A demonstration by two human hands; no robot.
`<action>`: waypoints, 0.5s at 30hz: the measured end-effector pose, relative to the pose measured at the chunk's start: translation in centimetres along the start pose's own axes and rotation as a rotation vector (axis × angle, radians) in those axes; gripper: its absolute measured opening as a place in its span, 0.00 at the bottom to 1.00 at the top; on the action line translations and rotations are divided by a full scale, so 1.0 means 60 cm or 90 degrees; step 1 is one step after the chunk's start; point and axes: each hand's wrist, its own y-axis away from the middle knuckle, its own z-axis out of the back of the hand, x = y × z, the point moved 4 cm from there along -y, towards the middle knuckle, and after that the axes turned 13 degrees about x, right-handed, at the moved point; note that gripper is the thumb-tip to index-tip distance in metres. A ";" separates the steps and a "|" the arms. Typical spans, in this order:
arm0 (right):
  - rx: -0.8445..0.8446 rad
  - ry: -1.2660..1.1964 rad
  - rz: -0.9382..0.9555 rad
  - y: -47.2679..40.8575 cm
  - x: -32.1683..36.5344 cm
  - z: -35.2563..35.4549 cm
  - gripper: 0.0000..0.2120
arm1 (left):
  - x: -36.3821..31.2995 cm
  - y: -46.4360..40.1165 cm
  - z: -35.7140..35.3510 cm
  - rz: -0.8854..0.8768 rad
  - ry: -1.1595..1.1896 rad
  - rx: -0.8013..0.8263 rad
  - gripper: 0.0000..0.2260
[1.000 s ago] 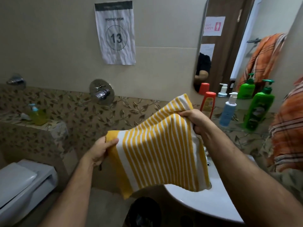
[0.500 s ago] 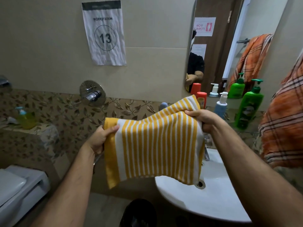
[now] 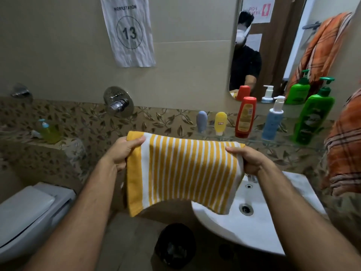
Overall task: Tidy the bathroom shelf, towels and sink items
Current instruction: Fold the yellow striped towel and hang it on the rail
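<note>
My left hand [image 3: 125,151] pinches the top left corner of the yellow-and-white striped towel [image 3: 183,173], thumb over the front and fingers curled behind, so that edge stays level. The towel hangs flat between my two hands, in front of the glass shelf [image 3: 254,138] and partly over the white sink [image 3: 252,222]; I hold it stretched wide, I judge, to square it up for folding. Beyond my fingers, on the shelf, stand a small grey tube [image 3: 201,121], a small yellow tube [image 3: 220,123], a red bottle [image 3: 245,116], a blue pump bottle [image 3: 273,119] and a green pump bottle [image 3: 314,118], upright in a row by rising height. My right hand [image 3: 248,159] grips the top right corner the same way, fingers bunched around the cloth. To the right of it an orange plaid towel [image 3: 343,145] hangs down.
</note>
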 end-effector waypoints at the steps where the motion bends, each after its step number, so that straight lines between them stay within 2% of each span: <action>1: -0.006 -0.020 0.016 -0.004 0.009 0.005 0.36 | -0.002 0.003 0.003 -0.007 0.008 0.002 0.14; 3: -0.021 -0.060 0.061 -0.005 0.024 0.011 0.34 | -0.011 0.009 0.006 -0.031 0.024 0.009 0.15; 4: -0.005 -0.074 0.072 -0.003 0.019 0.008 0.36 | -0.015 0.012 0.006 -0.043 0.029 0.008 0.17; 6: 0.035 -0.042 0.041 -0.005 -0.014 0.002 0.47 | -0.019 0.014 0.006 -0.047 0.035 -0.003 0.21; 9: 0.095 0.032 -0.001 -0.023 -0.058 -0.021 0.56 | -0.013 0.022 0.018 -0.022 0.031 -0.035 0.18; 11: 0.083 0.043 0.010 -0.031 -0.051 -0.034 0.55 | -0.008 0.032 0.032 0.005 0.019 -0.039 0.18; 13: 0.072 -0.011 0.067 -0.035 -0.030 -0.035 0.54 | -0.011 0.040 0.047 0.014 0.018 -0.042 0.21; 15: 0.090 -0.064 0.122 -0.030 -0.011 -0.036 0.51 | -0.018 0.045 0.058 -0.002 0.056 -0.051 0.19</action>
